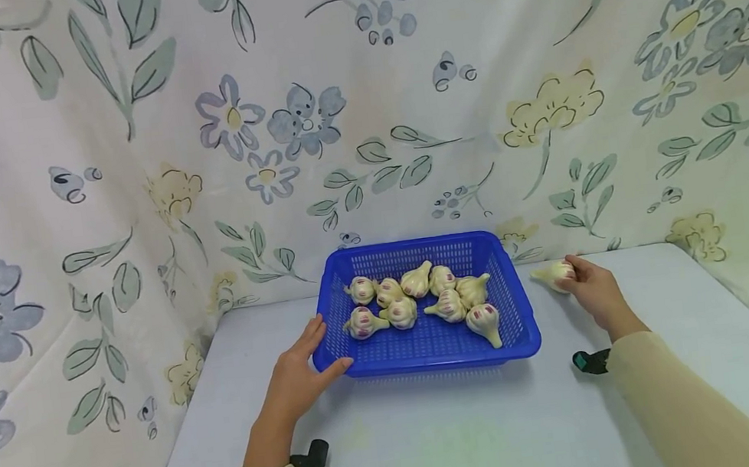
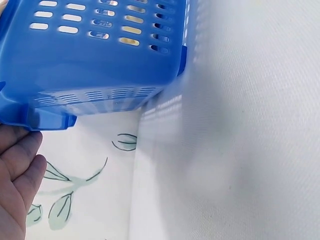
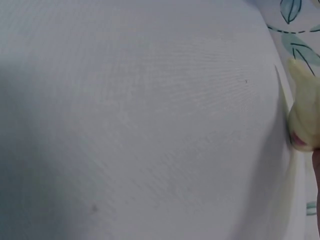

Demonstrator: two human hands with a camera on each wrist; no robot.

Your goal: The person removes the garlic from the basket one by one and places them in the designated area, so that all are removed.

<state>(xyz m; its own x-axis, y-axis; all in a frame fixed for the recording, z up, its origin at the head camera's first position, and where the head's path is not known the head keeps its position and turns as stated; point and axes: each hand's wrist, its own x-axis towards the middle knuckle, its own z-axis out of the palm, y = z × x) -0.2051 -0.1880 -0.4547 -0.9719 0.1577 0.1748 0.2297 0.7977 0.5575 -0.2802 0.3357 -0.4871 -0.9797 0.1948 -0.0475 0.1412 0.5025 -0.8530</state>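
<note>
A blue plastic basket [image 1: 431, 360] with slotted walls holds several garlic bulbs [image 1: 448, 306], pale with purplish patches. At its left side my left hand [image 1: 300, 373] touches the rim, fingers fairly straight and thumb spread over the front left corner. The left wrist view shows the fingers [image 2: 27, 172] against the rim of the basket [image 2: 90, 65]. To the right of the basket, my right hand [image 1: 599, 292] pinches a single garlic bulb [image 1: 555, 274] by its round end, the stem pointing left. Only part of that garlic bulb [image 3: 304, 112] shows at the right wrist view's edge.
A white-covered table [image 1: 440, 442] lies under the basket. Right behind it hangs a floral curtain [image 1: 361, 112], which also runs along the left and right sides. Dark wrist camera mounts [image 1: 311, 457] show at both wrists.
</note>
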